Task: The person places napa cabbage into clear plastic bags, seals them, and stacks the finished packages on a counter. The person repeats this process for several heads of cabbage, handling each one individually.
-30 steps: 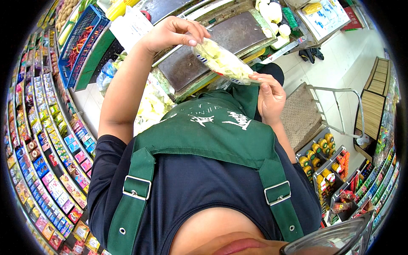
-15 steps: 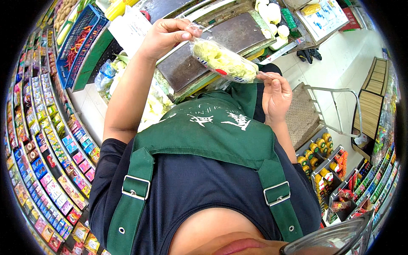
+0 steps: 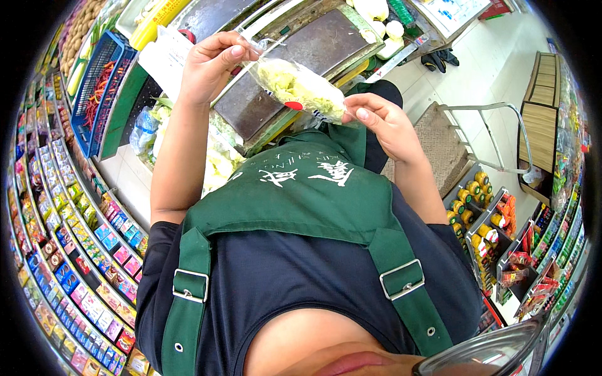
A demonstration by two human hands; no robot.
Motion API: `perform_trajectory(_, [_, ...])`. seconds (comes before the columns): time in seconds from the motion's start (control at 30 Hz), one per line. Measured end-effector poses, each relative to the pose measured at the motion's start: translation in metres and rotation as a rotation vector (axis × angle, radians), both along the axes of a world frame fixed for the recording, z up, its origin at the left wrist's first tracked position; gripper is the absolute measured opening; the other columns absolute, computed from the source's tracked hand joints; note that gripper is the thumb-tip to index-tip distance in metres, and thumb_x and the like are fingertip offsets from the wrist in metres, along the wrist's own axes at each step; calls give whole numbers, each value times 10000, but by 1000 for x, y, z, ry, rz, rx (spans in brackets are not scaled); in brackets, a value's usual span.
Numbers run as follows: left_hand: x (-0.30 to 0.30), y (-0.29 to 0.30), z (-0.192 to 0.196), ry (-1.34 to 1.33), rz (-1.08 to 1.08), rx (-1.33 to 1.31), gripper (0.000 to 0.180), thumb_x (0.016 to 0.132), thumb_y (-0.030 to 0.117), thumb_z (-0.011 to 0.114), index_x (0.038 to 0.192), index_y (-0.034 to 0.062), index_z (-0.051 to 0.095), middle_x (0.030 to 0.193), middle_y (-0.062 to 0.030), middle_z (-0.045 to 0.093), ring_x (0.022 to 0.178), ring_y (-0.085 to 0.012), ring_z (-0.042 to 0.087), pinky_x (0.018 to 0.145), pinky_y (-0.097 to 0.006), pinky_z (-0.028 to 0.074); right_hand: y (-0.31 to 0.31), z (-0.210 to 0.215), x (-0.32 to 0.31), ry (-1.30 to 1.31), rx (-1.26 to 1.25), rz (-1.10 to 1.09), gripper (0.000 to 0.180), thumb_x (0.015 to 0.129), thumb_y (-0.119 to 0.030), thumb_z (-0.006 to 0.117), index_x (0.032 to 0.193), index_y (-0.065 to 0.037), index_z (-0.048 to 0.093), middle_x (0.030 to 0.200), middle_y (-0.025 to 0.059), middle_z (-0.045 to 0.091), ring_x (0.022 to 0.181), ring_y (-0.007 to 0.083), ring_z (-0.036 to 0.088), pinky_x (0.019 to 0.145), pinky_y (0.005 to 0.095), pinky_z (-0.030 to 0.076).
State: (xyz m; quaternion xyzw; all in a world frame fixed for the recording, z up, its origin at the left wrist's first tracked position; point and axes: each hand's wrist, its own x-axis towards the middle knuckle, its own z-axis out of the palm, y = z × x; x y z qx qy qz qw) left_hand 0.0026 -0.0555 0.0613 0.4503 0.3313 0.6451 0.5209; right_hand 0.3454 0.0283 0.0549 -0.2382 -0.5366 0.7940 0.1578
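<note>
Pinching its ends, the left hand [image 3: 212, 66] and right hand [image 3: 384, 123] are holding a clear, red-spotted plastic bag [image 3: 293, 105], pale yellow-green leafy vegetable [image 3: 296, 83] already inside, left end seemingly unsealed.

The worn bench [image 3: 227, 130] over there bears a dark, scuffed slab [image 3: 288, 72], pale vegetables [image 3: 371, 9] past its right end.

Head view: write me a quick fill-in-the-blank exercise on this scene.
1. The clear bag between the left hand and right hand bears an oval spot coloured ____.
2. The apron is ____.
3. Red peppers lie in a basket coloured ____.

Missing words: red; green; blue.
</note>
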Motion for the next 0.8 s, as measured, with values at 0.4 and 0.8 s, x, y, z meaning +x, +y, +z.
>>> perform_trajectory(0.4, [-3, 1, -2, 45, 33, 30, 108, 934, 57, 631, 1019, -6, 657, 945, -80, 656, 912, -200, 672, 878, -360, 537, 21, 24, -6, -19, 197, -2, 139, 926, -136, 661, 944, -1, 634, 875, 5, 636, 811, 101, 569, 753, 255, 459])
perform_trajectory(0.8, [-2, 0, -5, 33, 141, 5, 117, 958, 62, 603, 1043, -7, 646, 962, -72, 668, 836, -171, 669, 880, -381, 554, 47, 53, -15, -271, 1253, -285, 243, 862, -182, 711, 1020, -19, 625, 955, 112, 599, 848, 243, 610, 765, 365, 478])
